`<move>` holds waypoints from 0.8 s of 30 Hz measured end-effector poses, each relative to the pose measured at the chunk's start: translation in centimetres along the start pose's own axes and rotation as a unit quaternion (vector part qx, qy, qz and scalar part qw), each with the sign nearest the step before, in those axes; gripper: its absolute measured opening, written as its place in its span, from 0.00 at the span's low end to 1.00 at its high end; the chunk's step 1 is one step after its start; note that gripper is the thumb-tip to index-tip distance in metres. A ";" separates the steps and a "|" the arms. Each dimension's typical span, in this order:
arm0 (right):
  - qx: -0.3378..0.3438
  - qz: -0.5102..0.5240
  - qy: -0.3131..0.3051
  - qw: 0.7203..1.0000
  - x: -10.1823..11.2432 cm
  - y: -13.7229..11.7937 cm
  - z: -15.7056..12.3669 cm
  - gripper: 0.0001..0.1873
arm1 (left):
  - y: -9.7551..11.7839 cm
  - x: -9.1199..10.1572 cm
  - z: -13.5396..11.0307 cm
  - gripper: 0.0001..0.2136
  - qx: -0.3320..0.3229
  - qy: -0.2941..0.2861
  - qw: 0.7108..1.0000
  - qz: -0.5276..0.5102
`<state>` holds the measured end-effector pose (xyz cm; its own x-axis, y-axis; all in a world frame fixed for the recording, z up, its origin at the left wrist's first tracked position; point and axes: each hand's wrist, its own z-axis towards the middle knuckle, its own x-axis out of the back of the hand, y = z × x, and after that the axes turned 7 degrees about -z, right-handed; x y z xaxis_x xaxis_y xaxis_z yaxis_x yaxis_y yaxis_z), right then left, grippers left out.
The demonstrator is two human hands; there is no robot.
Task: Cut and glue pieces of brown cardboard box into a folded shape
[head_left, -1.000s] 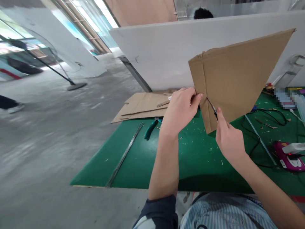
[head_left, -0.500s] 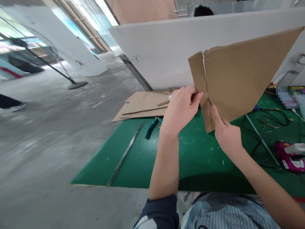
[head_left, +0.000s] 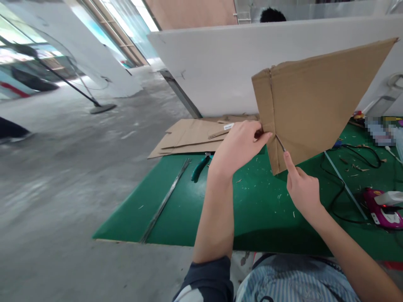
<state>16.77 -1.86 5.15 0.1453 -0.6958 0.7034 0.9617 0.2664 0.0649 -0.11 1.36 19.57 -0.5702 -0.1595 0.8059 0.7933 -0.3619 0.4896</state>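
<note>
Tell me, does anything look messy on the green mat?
Yes, tiny pale shavings lie scattered across the green mat, with bigger scraps near the black cable, so it looks untidy.

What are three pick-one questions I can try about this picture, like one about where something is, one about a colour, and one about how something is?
1. Where do the teal-handled pliers lie?
A) on the work mat
B) on the floor
C) on a chair

2. What colour is the work mat?
A) blue
B) green
C) red

3. How is the cardboard piece right now?
A) lying flat on the mat
B) lifted up and tilted
C) rolled into a tube

Answers:
1: A, the pliers rest on the mat's surface.
2: B, the mat shows green all around the hands.
3: B, the left hand holds it up off the mat at a slant.
</note>
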 end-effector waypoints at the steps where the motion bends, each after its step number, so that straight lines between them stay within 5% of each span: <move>1: -0.001 0.003 -0.002 1.000 0.0 0.0 0.0 0.37 | 0.0 -0.1 0.0 0.13 0.000 -0.006 1.000 0.009; 17: -0.011 -0.049 -0.112 0.992 2.3 -0.6 4.9 0.32 | -0.2 -0.4 0.2 0.11 -0.021 -0.023 0.999 0.030; 24: 0.010 -0.100 -0.078 0.992 0.2 -0.4 3.2 0.40 | -0.2 -0.5 -0.1 0.12 -0.006 -0.005 0.999 0.048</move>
<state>15.70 0.04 7.58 -0.0863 -0.6253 0.7756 0.9626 0.1483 0.2267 0.06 1.45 19.04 -0.4891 -0.1844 0.8525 0.8416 -0.3563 0.4059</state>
